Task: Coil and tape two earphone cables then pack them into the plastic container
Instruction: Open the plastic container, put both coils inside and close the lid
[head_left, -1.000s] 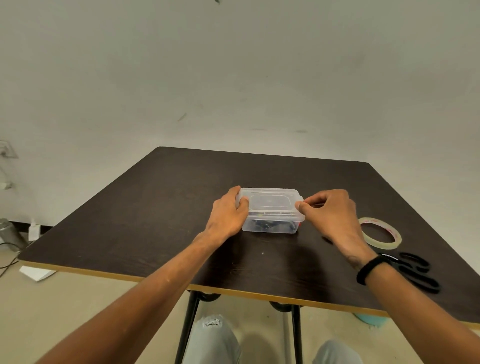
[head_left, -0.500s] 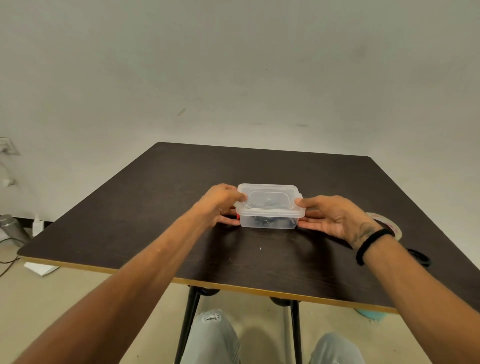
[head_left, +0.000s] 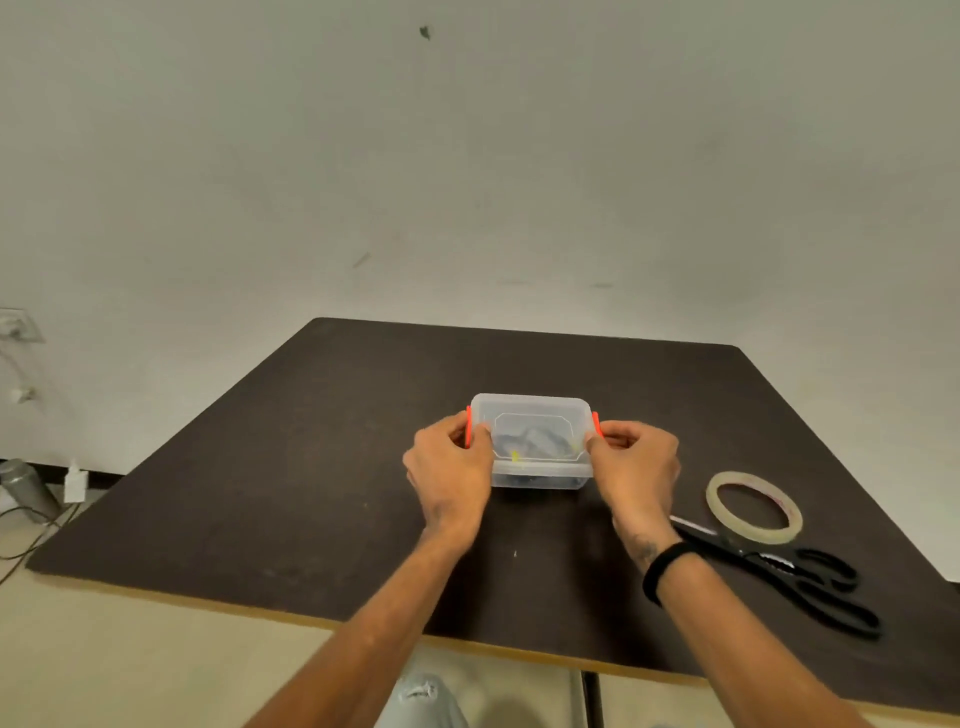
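Both hands, left (head_left: 451, 467) and right (head_left: 635, 467), pinched the red end clips of the lidded box (head_left: 531, 441) at mid-tabletop (head_left: 260, 493), a light, stiff, probably slick shell best gripped by its short ends.
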